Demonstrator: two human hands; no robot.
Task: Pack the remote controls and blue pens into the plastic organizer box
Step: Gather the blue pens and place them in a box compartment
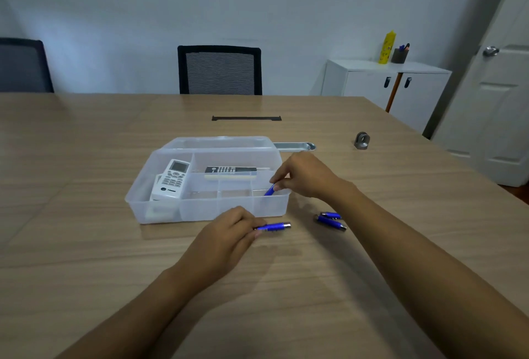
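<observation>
Right hand (pixel 306 177) pinched shut on a blue pen (pixel 269 190), tip dipped into the near-right compartment of the organizer box (pixel 206 209) mid-counter (pixel 86 258). Left hand (pixel 229 232) closed on a second pen (pixel 273 226) just before the box's near wall. Two remotes (pixel 171 179) inside; two more pens (pixel 330 219) lying right of the box.
</observation>
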